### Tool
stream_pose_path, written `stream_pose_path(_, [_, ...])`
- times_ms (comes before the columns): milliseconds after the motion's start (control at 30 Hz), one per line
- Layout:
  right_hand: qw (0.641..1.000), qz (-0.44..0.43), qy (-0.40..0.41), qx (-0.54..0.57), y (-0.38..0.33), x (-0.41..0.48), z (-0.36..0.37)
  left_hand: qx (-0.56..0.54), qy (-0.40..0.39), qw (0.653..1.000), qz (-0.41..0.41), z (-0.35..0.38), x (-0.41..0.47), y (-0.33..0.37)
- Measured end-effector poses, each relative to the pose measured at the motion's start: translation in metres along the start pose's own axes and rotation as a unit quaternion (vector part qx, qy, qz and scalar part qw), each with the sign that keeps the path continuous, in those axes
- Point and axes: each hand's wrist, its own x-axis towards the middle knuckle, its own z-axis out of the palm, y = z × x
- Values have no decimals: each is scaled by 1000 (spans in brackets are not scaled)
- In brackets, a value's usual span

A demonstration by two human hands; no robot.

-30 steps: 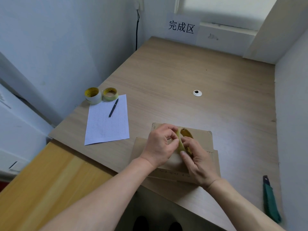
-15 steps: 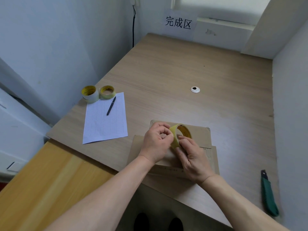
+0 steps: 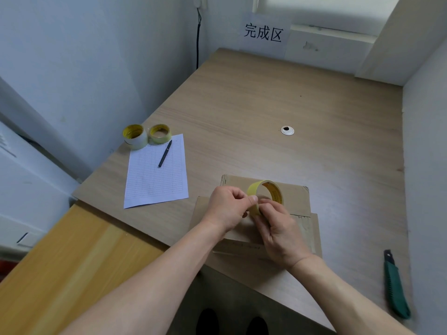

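Note:
A yellow roll of tape (image 3: pixel 273 192) is held upright over flat brown cardboard sheets (image 3: pixel 297 199) near the table's front edge. My left hand (image 3: pixel 227 209) pinches the roll's near rim with thumb and curled fingers. My right hand (image 3: pixel 278 230) grips the roll from below and the right, fingertips at the same spot on the rim. The lower part of the roll is hidden behind my fingers.
Two more tape rolls (image 3: pixel 135 136) (image 3: pixel 159 133) stand at the table's left edge beside a lined sheet (image 3: pixel 154 180) with a black pen (image 3: pixel 165 153) on it. A green utility knife (image 3: pixel 395 286) lies at the front right. A cable grommet (image 3: pixel 287 130) sits mid-table. Walls close in left, right and back.
The roll has been turned up a little, so more of its open ring shows. Both hands stay on it at nearly the same spot.

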Motion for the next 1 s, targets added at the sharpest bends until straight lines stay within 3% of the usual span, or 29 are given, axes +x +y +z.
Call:
stream_pose_path(167, [1000, -4, 14, -19, 2, 0, 3, -64, -15, 996, -56, 0, -1, 8])
stream_pose_path(267, [999, -9, 14, -41, 3, 0, 5, -50, 3, 997, -66, 2, 1, 7])
stream_pose_path(367, [997, -31, 32, -60, 3, 0, 6, 53, 16, 998, -24, 3, 2, 9])
stream_pose_path(433, [997, -34, 31, -62, 2, 0, 5, 174, 16, 985, 17, 2, 1, 11])
stream_pose_path(500, [998, -17, 18, -50, 1, 0, 4, 217, 30, 975, 39, 2, -2, 11])
stream_pose_path(567, [1000, -5, 14, -23, 1, 0, 3, 157, 47, 986, 21, 3, -2, 8])
stream_pose_path(633, [1000, 0, 10, -2, 1, 1, 2, 29, 62, 997, -27, 6, -5, 6])
stream_pose_path(733, [1000, 10, -5, 2, 1, 1, -1, -106, 75, 987, -92, 11, -6, -1])
stream_pose_path(1000, [999, 29, 0, 18, 0, 0, -5, -56, -16, 998, -22, -4, -8, 1])
